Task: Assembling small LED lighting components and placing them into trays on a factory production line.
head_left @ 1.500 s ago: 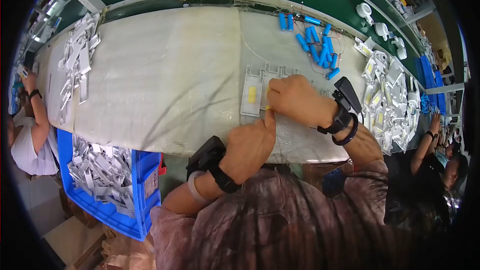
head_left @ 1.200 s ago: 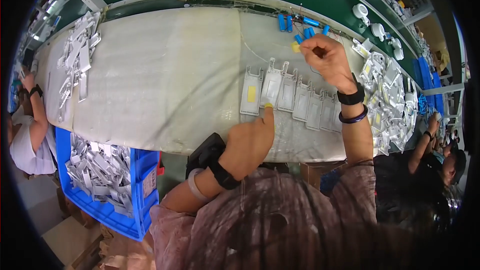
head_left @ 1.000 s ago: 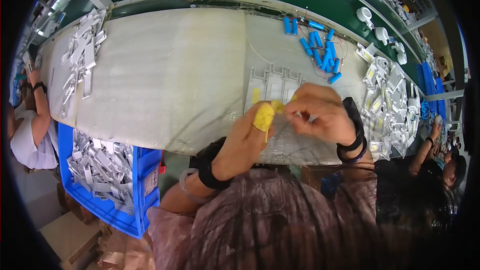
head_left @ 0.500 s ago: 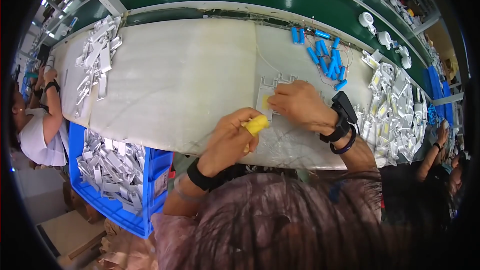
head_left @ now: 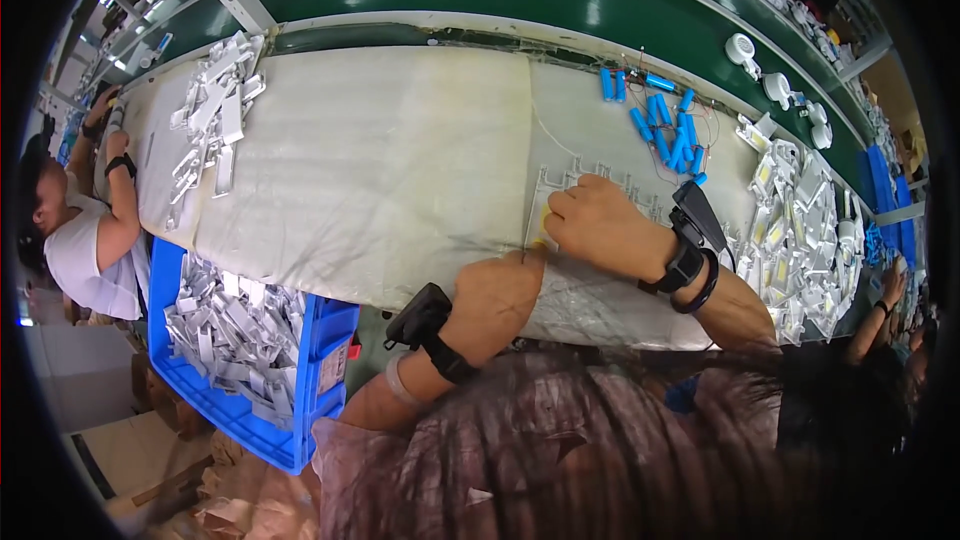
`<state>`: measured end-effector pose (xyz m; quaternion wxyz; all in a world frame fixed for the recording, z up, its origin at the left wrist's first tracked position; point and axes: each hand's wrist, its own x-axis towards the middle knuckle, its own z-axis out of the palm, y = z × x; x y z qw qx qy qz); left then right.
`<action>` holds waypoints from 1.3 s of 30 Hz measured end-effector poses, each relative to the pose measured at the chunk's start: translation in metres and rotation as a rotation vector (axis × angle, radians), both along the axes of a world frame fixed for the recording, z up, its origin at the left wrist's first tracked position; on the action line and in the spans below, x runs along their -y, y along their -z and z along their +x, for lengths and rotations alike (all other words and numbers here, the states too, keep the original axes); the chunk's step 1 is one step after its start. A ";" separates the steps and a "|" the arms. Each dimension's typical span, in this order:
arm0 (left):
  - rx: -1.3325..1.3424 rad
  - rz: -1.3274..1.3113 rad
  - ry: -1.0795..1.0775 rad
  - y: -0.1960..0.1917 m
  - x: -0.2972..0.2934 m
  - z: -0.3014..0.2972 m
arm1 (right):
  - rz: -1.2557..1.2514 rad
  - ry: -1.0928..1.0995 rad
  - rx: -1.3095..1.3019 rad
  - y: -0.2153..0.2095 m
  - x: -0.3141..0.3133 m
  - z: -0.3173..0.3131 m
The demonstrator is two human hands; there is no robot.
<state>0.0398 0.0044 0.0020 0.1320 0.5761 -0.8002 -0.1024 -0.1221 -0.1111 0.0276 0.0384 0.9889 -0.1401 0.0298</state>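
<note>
My left hand (head_left: 497, 300) is turned back-up, fingers closed at the near edge of a white plastic plate (head_left: 536, 215). A bit of the yellow roll-shaped thing (head_left: 541, 243) shows at its fingertips; the rest is hidden by the hand. My right hand (head_left: 605, 232) rests over the same plate, fingers curled in against the left fingertips. What those fingers pinch, if anything, is hidden. A row of clear-white bracket parts (head_left: 580, 168) runs along the plate's far side and behind the right hand.
Blue cylindrical cells (head_left: 680, 135) with thin wires lie beyond my right hand. White lamp parts with yellow panels (head_left: 790, 230) are heaped at right. White housings (head_left: 222, 110) lie far left. A blue bin (head_left: 330, 360) full of white parts stands front left. A co-worker (head_left: 95, 230) works at left.
My left hand has rolled over and moved right toward the right fingertips, covering most of the yellow thing. The right fingers have curled in more. The whole view has shifted slightly.
</note>
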 end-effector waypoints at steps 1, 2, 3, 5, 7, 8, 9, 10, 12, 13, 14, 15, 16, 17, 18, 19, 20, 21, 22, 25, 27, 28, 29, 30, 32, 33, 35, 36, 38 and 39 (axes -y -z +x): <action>-0.001 0.000 0.004 0.001 0.000 0.001 | 0.003 -0.015 -0.003 -0.002 0.000 0.000; -0.051 -0.093 0.032 0.002 -0.001 0.001 | 0.006 -0.030 -0.005 -0.003 0.000 0.000; -0.101 -0.185 0.056 0.003 -0.003 0.002 | 0.008 -0.032 -0.005 -0.002 -0.001 0.000; -0.089 -0.175 0.048 0.001 -0.003 0.002 | 0.042 -0.024 0.070 0.001 -0.004 0.000; -0.081 -0.168 0.050 -0.001 -0.001 0.001 | 0.028 -0.032 0.040 0.002 -0.006 0.002; -0.047 -0.090 0.042 -0.002 -0.001 0.002 | 0.014 -0.042 0.011 0.002 -0.007 0.003; -0.014 -0.012 0.036 -0.003 -0.001 0.001 | 0.012 -0.036 0.009 0.002 -0.008 0.005; -0.017 -0.014 0.042 -0.002 -0.001 0.002 | -0.008 -0.031 -0.011 0.003 -0.009 0.008; -0.125 -0.082 0.055 0.003 -0.002 0.004 | -0.029 -0.025 -0.033 0.003 -0.009 0.008; -0.127 -0.083 0.056 0.003 -0.002 0.003 | 0.075 0.001 0.011 0.003 -0.005 0.008; -0.093 -0.063 0.040 0.001 -0.001 0.002 | 0.180 0.026 0.056 0.002 0.000 0.008; -0.057 -0.041 0.018 0.000 -0.002 0.001 | 0.181 0.021 0.056 0.004 0.010 0.006; -0.059 -0.044 0.017 -0.003 -0.001 0.000 | 0.305 0.065 0.113 0.005 0.025 -0.003; -0.031 0.004 0.011 -0.005 0.000 0.000 | 0.428 0.107 0.170 0.004 0.036 -0.012; -0.006 0.047 0.016 -0.008 0.003 -0.003 | 0.418 0.117 0.167 -0.002 0.043 -0.025; -0.008 0.041 0.016 -0.009 0.004 -0.003 | 0.574 0.261 0.345 -0.008 0.049 -0.034; -0.017 0.042 0.013 -0.008 0.006 -0.003 | 0.725 0.405 0.526 -0.013 0.051 -0.040; -0.024 0.046 0.010 -0.006 0.006 -0.003 | 0.721 0.407 0.528 -0.020 0.045 -0.042; -0.022 0.044 0.001 -0.001 0.005 0.000 | 0.646 0.412 0.616 -0.030 0.035 -0.041; -0.527 -0.088 0.015 0.008 0.004 0.008 | 0.537 0.253 0.625 -0.052 -0.018 -0.032; -1.431 0.677 -0.138 -0.010 -0.002 -0.001 | 0.144 0.063 0.572 -0.042 -0.049 -0.029; -1.419 0.691 -0.109 -0.018 0.000 -0.004 | 0.126 0.060 0.501 -0.045 -0.063 -0.025; -1.587 0.898 -0.195 -0.026 0.002 -0.007 | 0.108 0.062 0.430 -0.047 -0.075 -0.020; -1.738 1.116 -0.296 -0.028 0.005 -0.009 | 0.095 0.095 0.435 -0.039 -0.081 -0.016; -1.797 1.048 -0.197 -0.011 0.000 -0.020 | 0.040 0.093 0.430 -0.028 -0.090 -0.014; -1.754 0.916 -0.367 -0.013 -0.002 -0.028 | 0.028 0.145 0.433 -0.027 -0.094 -0.017; -1.779 0.929 -0.366 -0.020 -0.003 -0.030 | 0.211 0.191 0.591 -0.032 -0.107 -0.031; -1.751 0.971 -0.329 -0.025 -0.003 -0.035 | 0.192 0.240 0.598 -0.027 -0.114 -0.039; -1.801 0.678 -0.130 -0.032 0.003 -0.053 | 0.517 0.459 1.321 -0.004 -0.130 -0.055; -1.626 0.528 0.020 -0.030 0.003 -0.067 | 1.137 0.533 1.668 0.009 -0.146 -0.055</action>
